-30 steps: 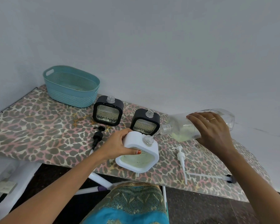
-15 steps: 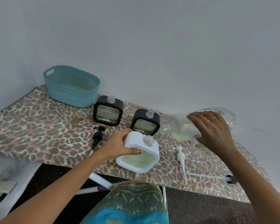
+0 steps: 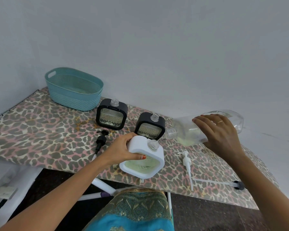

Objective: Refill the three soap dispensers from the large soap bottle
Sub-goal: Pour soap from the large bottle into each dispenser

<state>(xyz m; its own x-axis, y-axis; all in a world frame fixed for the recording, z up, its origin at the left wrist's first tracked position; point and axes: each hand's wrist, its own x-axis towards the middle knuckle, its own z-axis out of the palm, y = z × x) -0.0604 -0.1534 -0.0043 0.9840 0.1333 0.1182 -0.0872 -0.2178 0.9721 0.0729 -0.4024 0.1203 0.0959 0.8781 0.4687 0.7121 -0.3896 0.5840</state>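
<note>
Nearest the person, at the front edge of the leopard-print ironing board [image 3: 40,130], the left hand [image 3: 122,151] is wrapped around the left side of the white soap dispenser [image 3: 144,160], fingers over its top and thumb on its front face. The dispenser is tipped back a little, its clear threaded neck open and uncapped, and pale greenish soap shows through its window.

Right of the white dispenser, a white pump head [image 3: 187,164] lies flat on the board with its tube pointing toward the person. Left of the white dispenser, a black pump head [image 3: 101,140] lies on the board too.

Just above and right of the white dispenser's neck, the large soap bottle [image 3: 190,130] is held nearly level by the right hand [image 3: 220,134], which grips around its middle from above. Its open mouth sits close to the dispenser's neck but not over it. A small pool of greenish soap rests along the bottle's lower side.

Directly behind the white dispenser stands a black dispenser [image 3: 149,129], upright and uncapped. A second black dispenser [image 3: 112,116] stands behind and left, also open. Farthest back on the left sits a teal basket [image 3: 73,95] against the wall.
</note>
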